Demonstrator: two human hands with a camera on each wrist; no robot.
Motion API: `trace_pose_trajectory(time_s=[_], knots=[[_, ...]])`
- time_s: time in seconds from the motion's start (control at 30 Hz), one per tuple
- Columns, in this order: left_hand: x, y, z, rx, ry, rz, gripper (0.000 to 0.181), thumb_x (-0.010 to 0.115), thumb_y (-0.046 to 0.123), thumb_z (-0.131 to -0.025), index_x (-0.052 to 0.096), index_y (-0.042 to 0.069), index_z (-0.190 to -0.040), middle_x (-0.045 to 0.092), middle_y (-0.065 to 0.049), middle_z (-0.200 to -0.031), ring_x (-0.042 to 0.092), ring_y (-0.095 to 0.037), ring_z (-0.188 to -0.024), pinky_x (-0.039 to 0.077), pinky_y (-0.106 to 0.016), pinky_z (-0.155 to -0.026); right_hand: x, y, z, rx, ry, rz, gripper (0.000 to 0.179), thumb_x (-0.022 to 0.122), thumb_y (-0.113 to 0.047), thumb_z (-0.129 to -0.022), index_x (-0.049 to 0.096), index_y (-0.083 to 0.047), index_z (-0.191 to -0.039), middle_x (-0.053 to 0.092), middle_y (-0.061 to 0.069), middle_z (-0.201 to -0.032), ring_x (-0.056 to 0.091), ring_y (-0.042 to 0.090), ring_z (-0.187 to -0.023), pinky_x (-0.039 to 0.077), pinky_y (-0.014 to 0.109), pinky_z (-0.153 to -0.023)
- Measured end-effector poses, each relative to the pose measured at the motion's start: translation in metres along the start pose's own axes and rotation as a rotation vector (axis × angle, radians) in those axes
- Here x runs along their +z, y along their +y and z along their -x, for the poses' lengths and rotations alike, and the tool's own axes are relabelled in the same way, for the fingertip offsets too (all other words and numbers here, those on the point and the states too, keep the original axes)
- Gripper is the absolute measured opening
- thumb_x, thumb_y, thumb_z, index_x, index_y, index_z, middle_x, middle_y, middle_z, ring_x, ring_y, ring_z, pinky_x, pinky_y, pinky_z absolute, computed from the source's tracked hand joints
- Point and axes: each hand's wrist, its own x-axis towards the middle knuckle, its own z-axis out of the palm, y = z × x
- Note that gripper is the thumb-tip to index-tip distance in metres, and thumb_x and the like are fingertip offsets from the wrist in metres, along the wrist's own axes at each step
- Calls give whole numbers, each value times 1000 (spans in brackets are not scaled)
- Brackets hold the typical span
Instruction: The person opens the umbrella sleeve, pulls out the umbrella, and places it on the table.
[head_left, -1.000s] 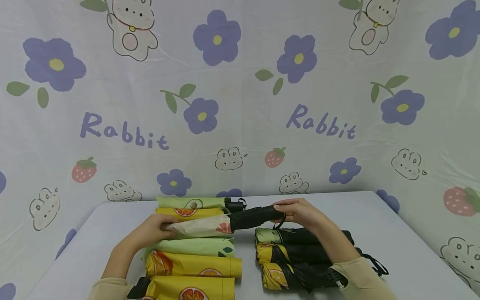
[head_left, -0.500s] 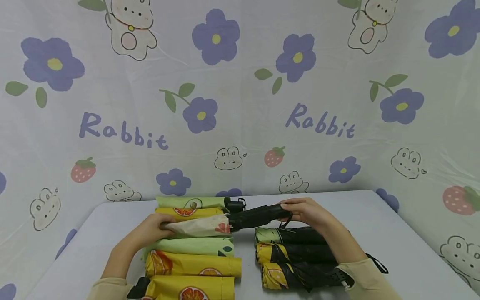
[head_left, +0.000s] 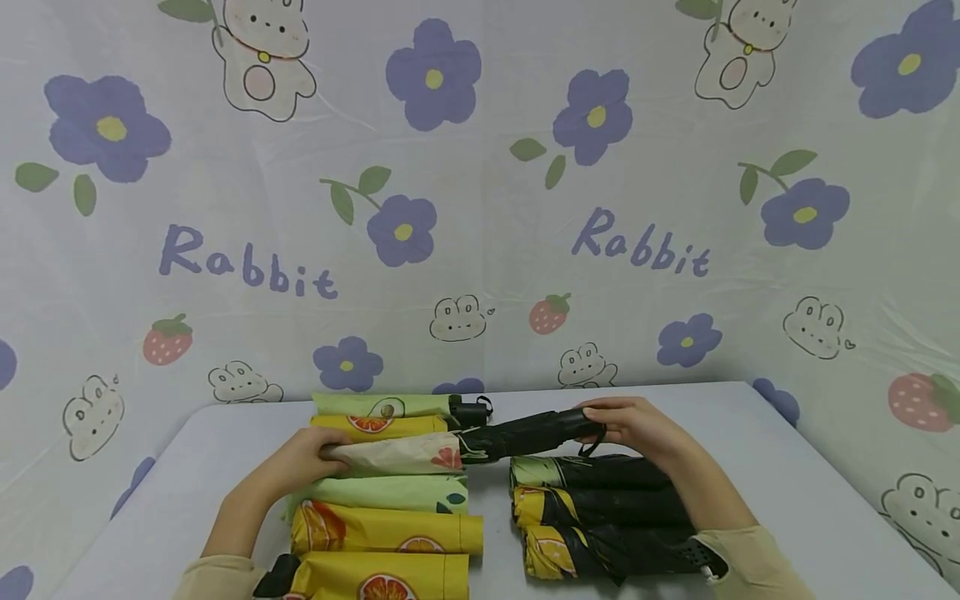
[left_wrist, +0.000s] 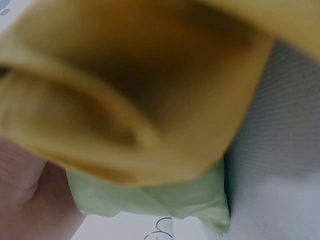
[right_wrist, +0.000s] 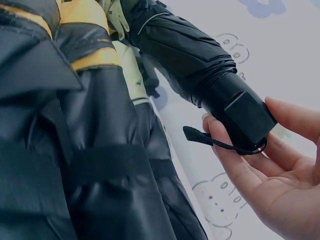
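Note:
A black folded umbrella (head_left: 517, 435) sticks part way out of a cream umbrella sleeve (head_left: 397, 455) with a pink citrus print. My left hand (head_left: 309, 457) grips the closed left end of the sleeve. At the other end, my right hand (head_left: 633, 427) pinches the umbrella's handle (right_wrist: 245, 112) between thumb and fingers, its wrist loop (right_wrist: 212, 140) hanging free. The pair slants up to the right above the table, and the umbrella's inner end is hidden in the sleeve. Blurred yellow fabric (left_wrist: 115, 115) fills much of the left wrist view.
Beyond the held sleeve lie a yellow one (head_left: 330, 422) and an avocado-print green umbrella (head_left: 397, 406). Nearer are a green sleeve (head_left: 390, 493) and two yellow sleeves (head_left: 442, 532). Several folded black umbrellas (head_left: 615, 508) with green or yellow ends lie side by side under the right forearm.
My right hand has moved to the right, drawing more of the black umbrella out of the cream sleeve. The left hand has stayed in place on the sleeve.

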Motion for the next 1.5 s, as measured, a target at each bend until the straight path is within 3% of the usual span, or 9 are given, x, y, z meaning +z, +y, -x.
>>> trace_pose_trajectory(time_s=[0.43, 0.97, 1.5], knots=[[-1, 3, 1, -1, 2, -5, 12, 72, 15, -88, 70, 12, -99, 70, -1, -95, 63, -10, -87, 52, -26, -73, -15, 4, 7, -3, 24, 20, 58, 57, -25, -99, 42, 12, -141, 66, 5, -115, 71, 14, -96, 53, 28, -93], [-1, 4, 2, -2, 3, -3, 13, 72, 14, -87, 70, 9, -99, 70, -3, -95, 63, -11, -87, 52, -26, -73, -38, 10, 14, -48, 1, -56, 56, 52, -18, -101, 36, 17, -141, 67, -3, -109, 72, 13, -96, 55, 23, -89], [-1, 3, 3, -4, 4, 19, 12, 72, 15, -88, 70, 10, -98, 70, -2, -94, 62, -9, -86, 51, -25, -72, -65, 25, 27, -15, 42, -86, 36, 51, -22, -102, 58, -2, -132, 67, -10, -107, 70, 11, -98, 54, 22, -90]])
